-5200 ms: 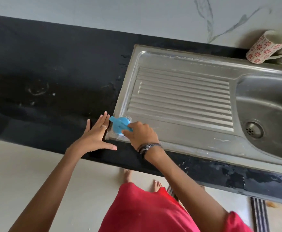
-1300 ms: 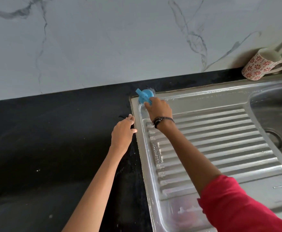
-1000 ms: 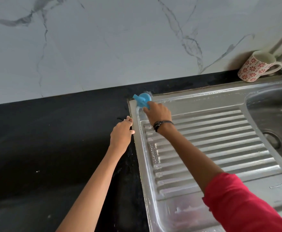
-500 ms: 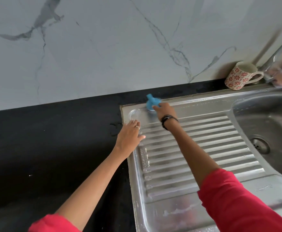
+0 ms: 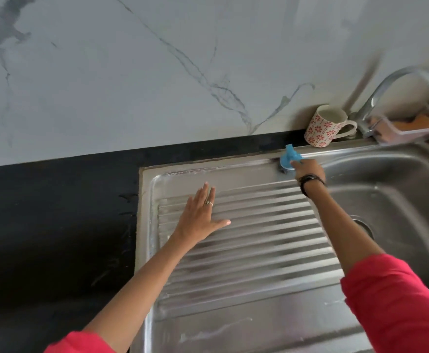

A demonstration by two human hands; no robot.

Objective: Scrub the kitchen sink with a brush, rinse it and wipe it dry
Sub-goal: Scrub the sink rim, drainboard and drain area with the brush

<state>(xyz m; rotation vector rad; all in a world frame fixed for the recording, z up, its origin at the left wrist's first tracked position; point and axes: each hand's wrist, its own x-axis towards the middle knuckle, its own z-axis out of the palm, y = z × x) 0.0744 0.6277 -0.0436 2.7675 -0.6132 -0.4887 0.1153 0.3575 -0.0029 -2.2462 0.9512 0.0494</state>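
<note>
Right hand [image 5: 308, 169] grips the brush [image 5: 288, 159] by its stiff, light handle at the sink [image 5: 233, 174] rim, upper right; left hand [image 5: 199, 215] rests spread flat on the wet, likely slippery ridges.

black countertop [image 5: 55, 225], steel sink [image 5: 246, 327], floral mug [image 5: 322, 127]

The right hand [image 5: 309, 169] has carried the blue brush [image 5: 288, 160] rightward along the sink's back rim; the left hand [image 5: 201, 215] now lies flat on the drainboard [image 5: 259, 240].
</note>
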